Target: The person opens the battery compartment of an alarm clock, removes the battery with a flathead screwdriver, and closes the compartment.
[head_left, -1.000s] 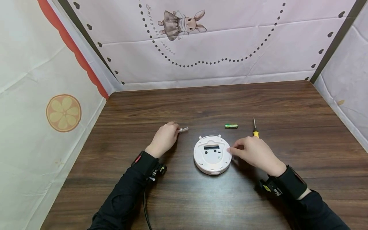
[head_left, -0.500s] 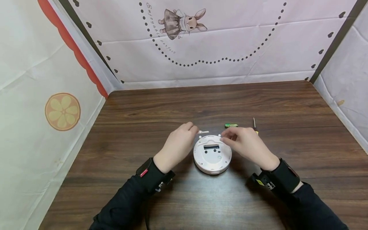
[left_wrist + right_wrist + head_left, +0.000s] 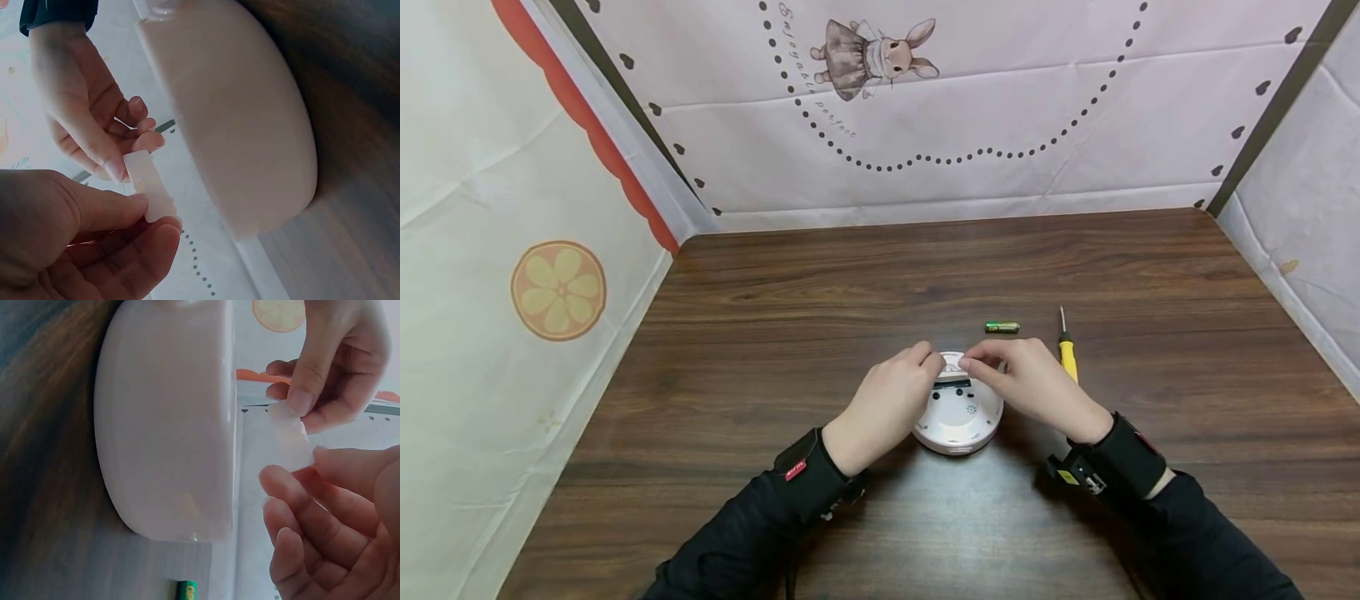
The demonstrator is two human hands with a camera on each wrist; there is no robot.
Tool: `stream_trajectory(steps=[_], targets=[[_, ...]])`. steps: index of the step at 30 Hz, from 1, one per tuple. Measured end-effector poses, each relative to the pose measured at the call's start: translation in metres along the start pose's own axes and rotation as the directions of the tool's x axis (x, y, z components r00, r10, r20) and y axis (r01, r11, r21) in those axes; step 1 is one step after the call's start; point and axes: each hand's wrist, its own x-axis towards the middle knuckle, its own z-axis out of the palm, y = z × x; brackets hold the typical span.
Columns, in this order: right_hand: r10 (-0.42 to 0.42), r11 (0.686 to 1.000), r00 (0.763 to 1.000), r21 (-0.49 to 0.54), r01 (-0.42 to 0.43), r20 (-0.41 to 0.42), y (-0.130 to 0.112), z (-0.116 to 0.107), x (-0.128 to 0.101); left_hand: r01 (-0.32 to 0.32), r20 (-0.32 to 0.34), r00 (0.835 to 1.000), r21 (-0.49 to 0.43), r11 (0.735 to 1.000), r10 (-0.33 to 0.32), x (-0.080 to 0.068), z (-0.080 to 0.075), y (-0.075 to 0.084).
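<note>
A round white device (image 3: 958, 427), with a dark rectangular battery slot, lies on the table. Over its far half, both hands hold a small white battery cover (image 3: 152, 190) above the slot. The thumb and fingertips of the left hand (image 3: 887, 400) pinch one end of the cover. At the other end, the right hand (image 3: 1037, 387) pinches it between thumb and index finger, seen in the right wrist view, where the cover (image 3: 290, 440) spans the two hands. In the head view the fingers partly hide the device's far rim.
A green battery (image 3: 1002, 327) lies beyond the device on the wooden table (image 3: 820, 283). To its right is a screwdriver (image 3: 1067, 354) with a yellow handle, partly behind the right hand. Printed white cloth (image 3: 1000, 108) stands behind the table and along its sides.
The left hand has carried the cover rightward from beside the device to above its slot. The right hand has left the device's right rim, moved left and taken the cover's other end.
</note>
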Motion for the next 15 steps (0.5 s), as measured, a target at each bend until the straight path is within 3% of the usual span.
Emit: stream_trajectory(steps=[15], targets=[[-0.035,0.997,0.995,-0.058,0.041,0.096,0.01,0.003,0.003,0.041,0.078,0.997,-0.124,0.991,-0.031,0.0,0.012,-0.005]])
